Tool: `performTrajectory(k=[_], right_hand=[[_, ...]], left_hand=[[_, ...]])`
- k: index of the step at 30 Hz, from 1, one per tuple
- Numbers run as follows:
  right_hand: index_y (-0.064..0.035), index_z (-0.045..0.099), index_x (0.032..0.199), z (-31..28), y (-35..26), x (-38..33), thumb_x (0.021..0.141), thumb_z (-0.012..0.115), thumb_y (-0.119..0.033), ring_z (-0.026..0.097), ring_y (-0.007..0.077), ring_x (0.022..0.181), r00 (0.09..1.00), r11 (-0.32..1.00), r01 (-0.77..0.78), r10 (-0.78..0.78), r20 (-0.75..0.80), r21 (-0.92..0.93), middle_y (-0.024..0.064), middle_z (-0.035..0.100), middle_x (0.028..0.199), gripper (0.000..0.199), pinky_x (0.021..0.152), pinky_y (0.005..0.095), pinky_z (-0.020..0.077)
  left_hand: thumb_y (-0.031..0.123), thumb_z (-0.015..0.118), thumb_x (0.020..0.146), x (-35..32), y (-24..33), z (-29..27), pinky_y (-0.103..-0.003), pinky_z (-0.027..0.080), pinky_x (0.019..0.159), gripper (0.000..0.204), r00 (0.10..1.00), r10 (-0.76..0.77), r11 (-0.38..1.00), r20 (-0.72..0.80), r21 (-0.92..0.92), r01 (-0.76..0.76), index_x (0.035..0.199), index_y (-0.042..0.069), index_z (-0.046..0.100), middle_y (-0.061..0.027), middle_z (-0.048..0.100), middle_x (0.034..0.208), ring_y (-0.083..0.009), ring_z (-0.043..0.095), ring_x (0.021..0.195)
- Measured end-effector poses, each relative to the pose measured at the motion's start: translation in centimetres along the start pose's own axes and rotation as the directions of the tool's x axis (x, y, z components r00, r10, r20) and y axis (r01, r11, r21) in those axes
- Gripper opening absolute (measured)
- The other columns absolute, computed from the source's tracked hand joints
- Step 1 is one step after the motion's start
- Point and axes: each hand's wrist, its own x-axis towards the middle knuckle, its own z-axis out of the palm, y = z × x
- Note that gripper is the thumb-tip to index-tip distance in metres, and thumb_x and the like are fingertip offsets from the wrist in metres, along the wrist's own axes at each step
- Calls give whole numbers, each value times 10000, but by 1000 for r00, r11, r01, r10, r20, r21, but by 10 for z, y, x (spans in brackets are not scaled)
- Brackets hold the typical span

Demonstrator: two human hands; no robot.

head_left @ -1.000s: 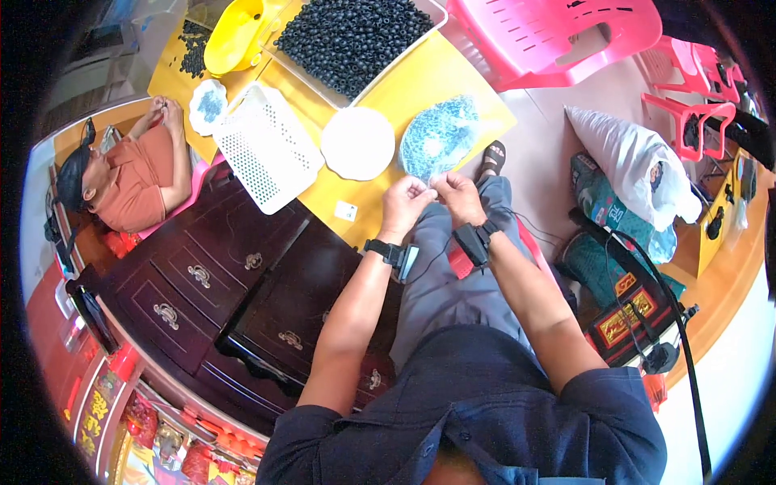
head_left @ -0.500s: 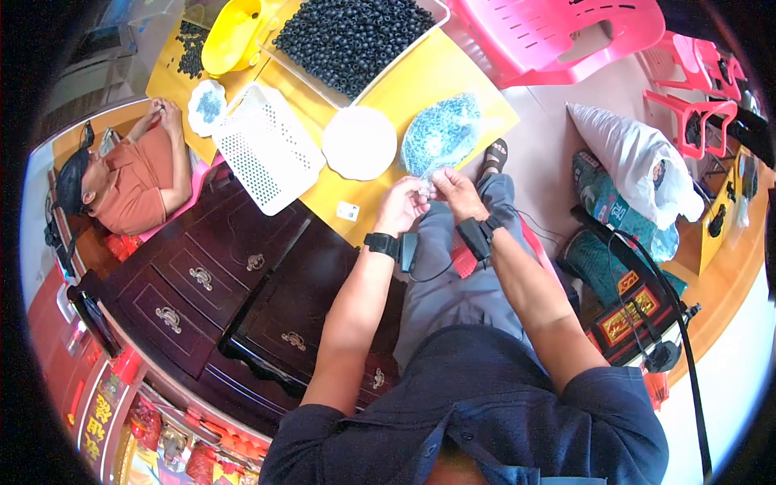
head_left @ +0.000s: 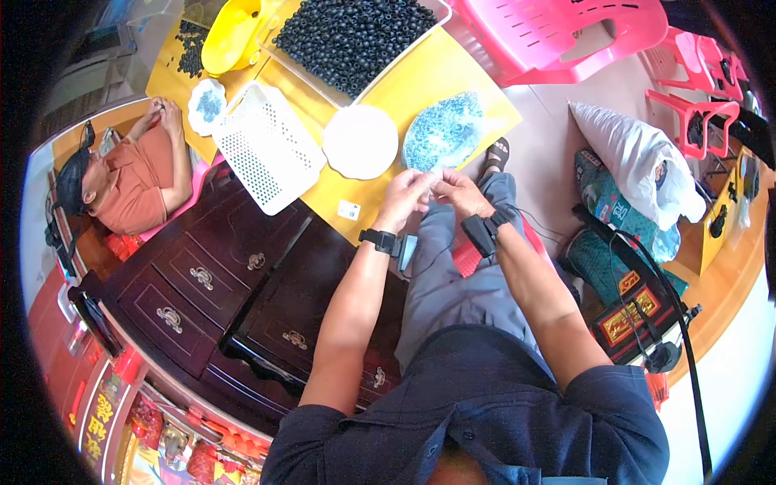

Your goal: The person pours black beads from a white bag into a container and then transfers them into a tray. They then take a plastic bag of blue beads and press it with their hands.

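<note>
A clear plastic bag (head_left: 443, 133) full of small blue-and-white pieces lies on the near right part of the yellow table (head_left: 339, 202). My left hand (head_left: 404, 198) and my right hand (head_left: 462, 194) meet at the bag's near end, just off the table edge and above my lap. Both hands are closed, with fingertips pinched together on the gathered plastic. Exactly how the fingers grip it is hidden. A round white lidded tub or plate (head_left: 360, 142) sits to the left of the bag.
A clear bin of black ring-shaped pieces (head_left: 352, 44), a white perforated basket (head_left: 269, 149), a yellow scoop-like container (head_left: 232, 36) and a small scalloped dish (head_left: 208, 107) stand on the table. A co-worker (head_left: 133, 174) sits at left. Pink chairs (head_left: 566, 40) and sacks (head_left: 638, 162) are at right.
My left hand has turned over so its back faces up, its fingers now reaching right toward my right hand. Both hands stay at the bag's near end.
</note>
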Motion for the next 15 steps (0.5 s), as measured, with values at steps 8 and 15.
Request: performTrajectory(k=[8, 15], right_hand=[[-72, 615, 997, -10, 19, 14, 959, 522, -231, 602, 95, 775, 998, 996, -1, -5, -70, -84, 4, 654, 888, 188, 729, 265, 501], [-54, 658, 889, 6, 27, 17, 901, 531, -234, 562, 119, 597, 877, 843, -16, -247, -413, -538, 26, 603, 647, 221, 567, 304, 452]], left_hand=[[338, 610, 928, 10, 7, -9, -226, 453, 506, 303, 992, 16, 980, 125, 196, -40, 782, 73, 602, -2, 595, 704, -71, 530, 587], [199, 614, 812, 16, 6, 7, -480, 450, 560, 246, 845, 530, 594, -78, 745, -304, 650, 19, 573, -219, 553, 623, -397, 583, 611]])
